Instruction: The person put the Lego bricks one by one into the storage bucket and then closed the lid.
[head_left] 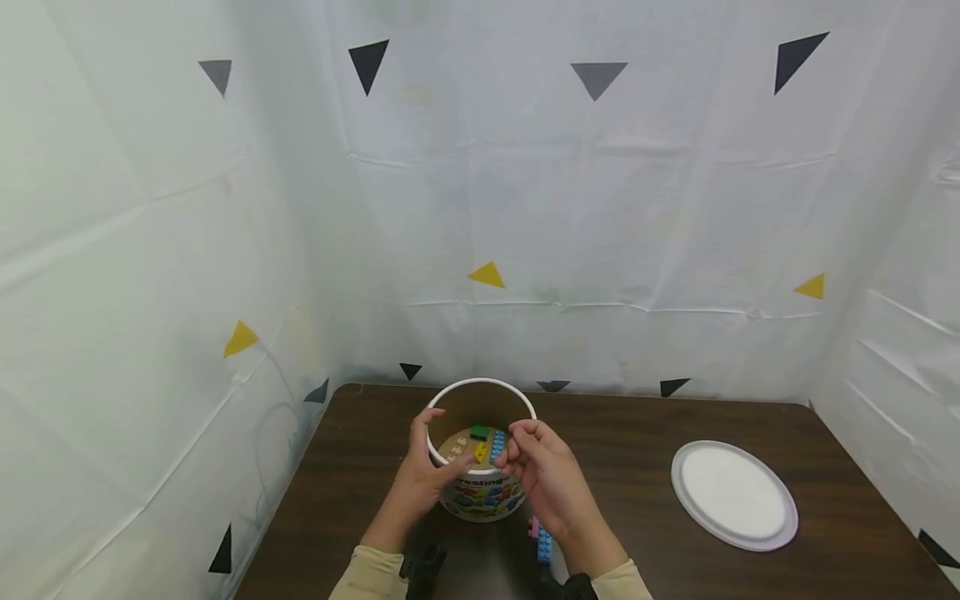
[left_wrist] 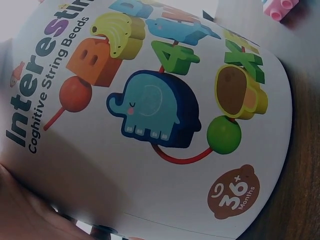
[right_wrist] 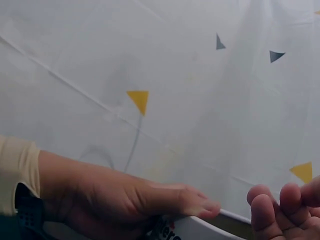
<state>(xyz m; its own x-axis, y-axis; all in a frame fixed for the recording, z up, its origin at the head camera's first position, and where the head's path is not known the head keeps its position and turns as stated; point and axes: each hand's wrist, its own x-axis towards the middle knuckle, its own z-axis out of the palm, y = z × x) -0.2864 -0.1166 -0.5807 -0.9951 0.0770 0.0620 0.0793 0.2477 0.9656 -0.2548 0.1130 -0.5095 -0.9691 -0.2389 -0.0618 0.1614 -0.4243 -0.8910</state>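
Note:
A round white tub (head_left: 482, 502) with a printed side stands on the table. My left hand (head_left: 420, 483) grips it from the left, thumb over the rim. Inside lie a green block (head_left: 479, 432), a yellow block (head_left: 480, 452), a long blue block (head_left: 498, 446) and a beige block (head_left: 457, 448). Over the tub's right rim is my right hand (head_left: 553, 483), fingers loosely bent, nothing visible between them; the right wrist view shows its fingertips (right_wrist: 262, 215) bare. A pink block (head_left: 533, 527) and another blue block (head_left: 544, 546) are outside the tub, partly hidden by the right hand and wrist.
A round white lid (head_left: 735, 496) lies flat at the right on the dark brown table (head_left: 622, 433). White sheeting (head_left: 525, 183) with triangle marks hangs behind and on both sides. Colourful bead pictures (left_wrist: 155, 110) cover the tub's side.

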